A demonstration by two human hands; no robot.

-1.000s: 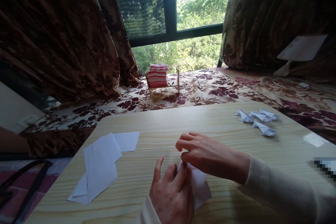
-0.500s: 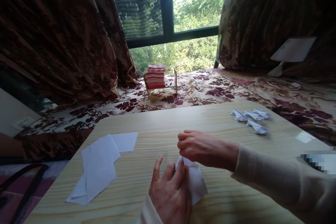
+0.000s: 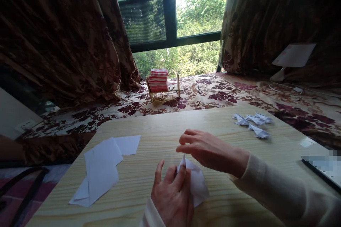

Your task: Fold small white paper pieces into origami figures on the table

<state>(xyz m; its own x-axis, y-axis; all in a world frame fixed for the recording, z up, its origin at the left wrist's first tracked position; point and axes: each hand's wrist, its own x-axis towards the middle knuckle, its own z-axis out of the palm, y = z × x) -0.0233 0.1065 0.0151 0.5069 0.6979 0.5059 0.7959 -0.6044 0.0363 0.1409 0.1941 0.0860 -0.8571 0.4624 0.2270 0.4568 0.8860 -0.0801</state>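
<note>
A partly folded white paper (image 3: 197,188) with a narrow pointed tip lies on the pale wooden table. My left hand (image 3: 173,191) grips it at its left edge, index finger pressed just below the tip; the thumb is mostly hidden. Just above that tip, my right hand (image 3: 210,149) hovers with thumb and fingers parted, nothing visible between them. Several small folded paper pieces (image 3: 258,131) sit at the table's far right. To the left, white paper sheets (image 3: 102,170) overlap in a loose pile.
At the right edge of the wooden table (image 3: 144,120) lies a flat dark-edged device (image 3: 319,173), its screen blurred out. Beyond the table, a small rack (image 3: 178,85) holds folded striped cloths (image 3: 158,79) on a floral cover. A lamp (image 3: 294,55) stands back right.
My right hand's fingers have parted and come off the paper's tip, which now shows. My left hand keeps its place on the paper. The view has tilted slightly.
</note>
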